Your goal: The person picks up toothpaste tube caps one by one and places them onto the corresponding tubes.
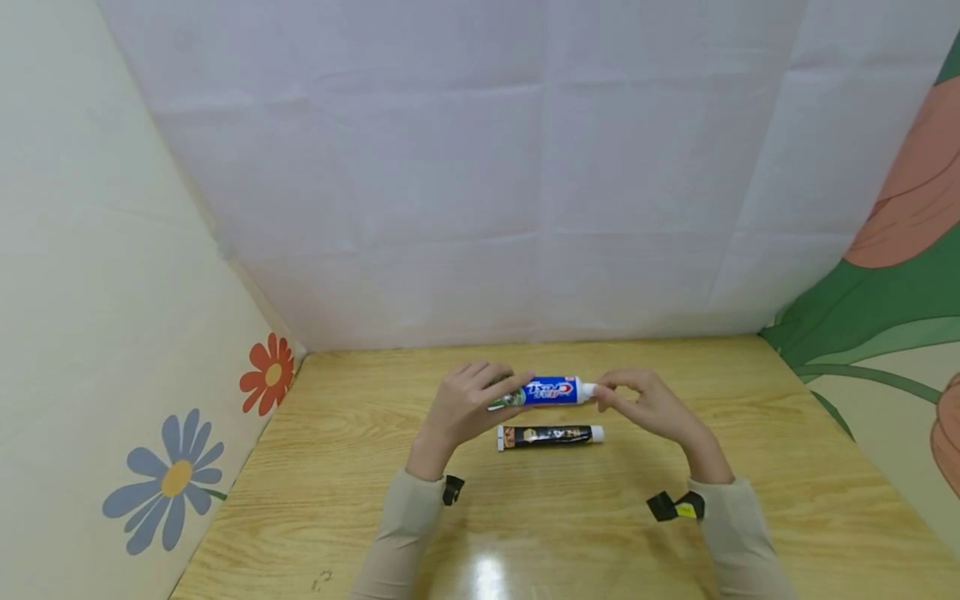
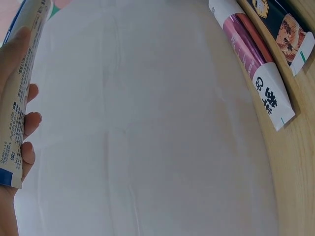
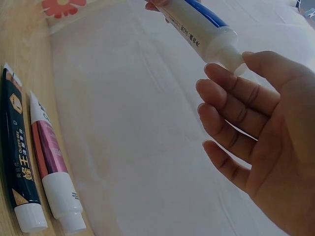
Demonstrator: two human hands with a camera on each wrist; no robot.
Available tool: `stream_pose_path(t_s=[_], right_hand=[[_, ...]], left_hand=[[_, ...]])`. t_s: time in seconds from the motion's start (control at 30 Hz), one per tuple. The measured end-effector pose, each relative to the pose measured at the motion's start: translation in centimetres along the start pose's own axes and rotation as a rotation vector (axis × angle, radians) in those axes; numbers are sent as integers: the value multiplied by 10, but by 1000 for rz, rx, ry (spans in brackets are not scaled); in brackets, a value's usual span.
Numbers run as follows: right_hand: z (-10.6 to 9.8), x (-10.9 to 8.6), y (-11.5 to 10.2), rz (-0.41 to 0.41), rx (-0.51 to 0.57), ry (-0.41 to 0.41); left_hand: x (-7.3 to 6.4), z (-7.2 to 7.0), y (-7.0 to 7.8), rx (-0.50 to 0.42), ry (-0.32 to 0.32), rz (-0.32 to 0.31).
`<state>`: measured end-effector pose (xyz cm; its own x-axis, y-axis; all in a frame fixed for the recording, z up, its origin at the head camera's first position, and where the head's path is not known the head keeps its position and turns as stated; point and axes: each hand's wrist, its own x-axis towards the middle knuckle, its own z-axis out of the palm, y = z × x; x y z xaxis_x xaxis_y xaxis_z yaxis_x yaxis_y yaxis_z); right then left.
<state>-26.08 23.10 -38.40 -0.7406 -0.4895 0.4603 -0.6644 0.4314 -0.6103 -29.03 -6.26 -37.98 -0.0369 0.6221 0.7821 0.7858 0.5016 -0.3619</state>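
Observation:
Held above the table is a blue and white Crest toothpaste tube (image 1: 551, 390), which my left hand (image 1: 468, 402) grips by its tail end. At the other end, the thumb and index finger of my right hand (image 1: 651, 407) pinch the white cap (image 3: 232, 60). The right hand's other fingers are loosely bent and apart from the tube. Nearer to me, a black toothpaste tube (image 1: 551, 437) with a white cap lies on the table. Beside it, both wrist views show a pink and white tube (image 3: 51, 152), which the head view does not clearly show.
The wooden table (image 1: 330, 475) meets a white cloth backdrop (image 1: 525, 208) at the back. A wall with painted flowers (image 1: 176, 479) stands at the left. Another painted panel (image 1: 885, 333) bounds the right side.

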Motion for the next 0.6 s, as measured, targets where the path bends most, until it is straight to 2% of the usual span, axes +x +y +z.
stream_pose_path(t_s=[0.13, 0.4, 0.6], right_hand=[[0, 1, -5, -22, 8, -14], [-6, 4, -37, -4, 29, -41], [-5, 3, -37, 25, 73, -42]], left_hand=[[0, 0, 1, -5, -3, -6], [-1, 2, 2, -10, -9, -6], [0, 1, 3, -14, -16, -10]])
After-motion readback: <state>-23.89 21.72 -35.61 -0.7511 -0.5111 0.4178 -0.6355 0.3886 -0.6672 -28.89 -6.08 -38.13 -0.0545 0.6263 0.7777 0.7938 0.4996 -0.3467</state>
